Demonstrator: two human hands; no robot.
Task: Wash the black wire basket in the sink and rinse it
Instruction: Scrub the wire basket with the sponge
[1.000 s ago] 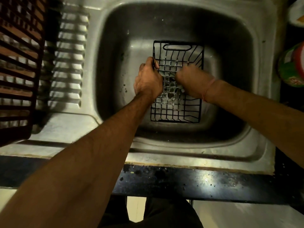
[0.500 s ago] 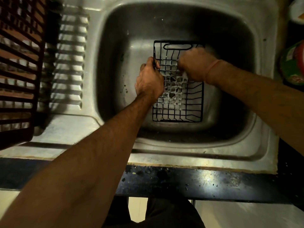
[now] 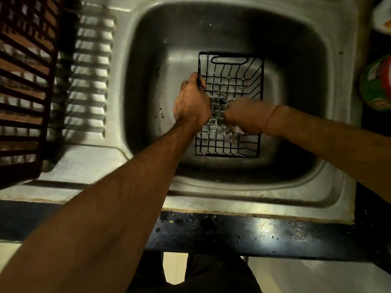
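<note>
Two bare hands work inside a stainless steel sink point(image 3: 330, 193), its dull basin rounded at the corners and flecked with dark specks. On the basin floor lies the black wire basket point(image 3: 230, 66), a rectangular grid of thin rods with an oval handle loop at its far end and soapy film across its mesh. The left hand point(image 3: 191, 102) has its grip clamped on the basket's left rim. The right hand point(image 3: 245, 116) is blurred, curled over something pale down on the mesh; what it holds is hard to make out. A ribbed drainboard point(image 3: 88, 81) adjoins at left, partly covered by a brown slatted crate point(image 3: 23, 81), cut off by the frame.
</note>
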